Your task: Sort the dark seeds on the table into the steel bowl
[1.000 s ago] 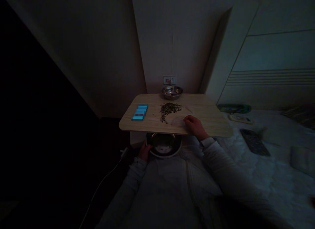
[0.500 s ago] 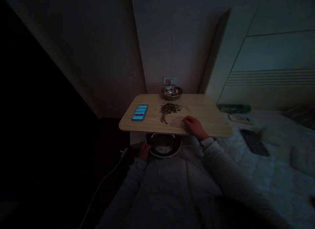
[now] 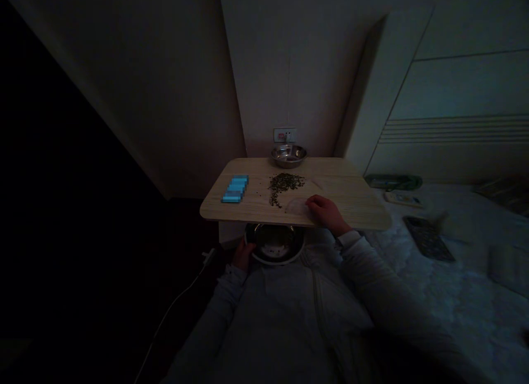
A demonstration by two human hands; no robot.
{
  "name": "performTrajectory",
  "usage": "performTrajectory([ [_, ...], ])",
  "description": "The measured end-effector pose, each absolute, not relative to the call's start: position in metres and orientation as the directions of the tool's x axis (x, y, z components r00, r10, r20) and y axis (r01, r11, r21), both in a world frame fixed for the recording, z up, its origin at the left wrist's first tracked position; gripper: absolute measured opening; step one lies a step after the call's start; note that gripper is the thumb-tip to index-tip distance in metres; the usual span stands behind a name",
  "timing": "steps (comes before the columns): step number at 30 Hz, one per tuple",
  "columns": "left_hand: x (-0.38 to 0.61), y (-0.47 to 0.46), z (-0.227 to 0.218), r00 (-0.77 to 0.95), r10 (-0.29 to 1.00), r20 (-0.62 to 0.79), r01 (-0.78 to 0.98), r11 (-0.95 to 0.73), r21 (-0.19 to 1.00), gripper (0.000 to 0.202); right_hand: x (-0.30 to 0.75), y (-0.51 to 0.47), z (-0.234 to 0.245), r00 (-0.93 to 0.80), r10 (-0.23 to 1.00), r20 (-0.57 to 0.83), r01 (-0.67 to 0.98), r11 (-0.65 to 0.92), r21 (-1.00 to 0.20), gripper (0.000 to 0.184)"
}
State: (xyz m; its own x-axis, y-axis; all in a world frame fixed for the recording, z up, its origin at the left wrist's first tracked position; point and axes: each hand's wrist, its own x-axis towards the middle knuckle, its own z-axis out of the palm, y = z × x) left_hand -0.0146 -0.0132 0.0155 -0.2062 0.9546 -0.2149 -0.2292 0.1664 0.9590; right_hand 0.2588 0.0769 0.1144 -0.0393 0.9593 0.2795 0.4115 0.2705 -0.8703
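Observation:
My left hand (image 3: 243, 255) is closed on the left rim of a wide metal bowl (image 3: 276, 259), held below the front edge of the wooden tabletop (image 3: 351, 207). A few small dark bits lie in the bowl. Over the front of the tabletop, my right hand (image 3: 326, 212) has its fingers closed on a thin, pale, see-through piece (image 3: 296, 206) whose exact kind I cannot make out. Left of and behind that piece spreads a patch of small dark green grains (image 3: 285, 182), with a curved tail of them trailing toward the front.
A smaller metal bowl (image 3: 289, 157) stands at the tabletop's back edge, below a wall socket (image 3: 285, 135). On the left lies a phone with a lit, blurred screen (image 3: 235, 189). To the right, a bed (image 3: 413, 285) holds a dark phone-like slab (image 3: 428, 238) and a green bottle (image 3: 392, 182).
The pale piece in my right hand has shifted very slightly, and a dark grain now shows at its left edge. My left hand and the wide bowl have stayed in place.

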Motion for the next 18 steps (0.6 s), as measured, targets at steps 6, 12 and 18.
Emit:
performTrajectory([
  [6, -0.014, -0.011, 0.012, -0.233, 0.945, -0.227, -0.266, 0.163, 0.950, 0.028, 0.259, 0.077, 0.116, -0.052, 0.967, 0.251, 0.420, 0.249, -0.873, 0.018],
  [12, -0.012, -0.013, 0.018, -0.252, 0.945, -0.210, -0.229, 0.153, 0.961, 0.036, 0.259, 0.074, 0.119, -0.106, 0.968, 0.229, 0.412, 0.252, -0.876, 0.017],
  [18, -0.010, -0.018, 0.027, -0.204, 0.960, -0.192, -0.210, 0.148, 0.966, 0.021, 0.258, 0.070, 0.123, -0.193, 0.967, 0.168, 0.408, 0.235, -0.882, 0.016],
])
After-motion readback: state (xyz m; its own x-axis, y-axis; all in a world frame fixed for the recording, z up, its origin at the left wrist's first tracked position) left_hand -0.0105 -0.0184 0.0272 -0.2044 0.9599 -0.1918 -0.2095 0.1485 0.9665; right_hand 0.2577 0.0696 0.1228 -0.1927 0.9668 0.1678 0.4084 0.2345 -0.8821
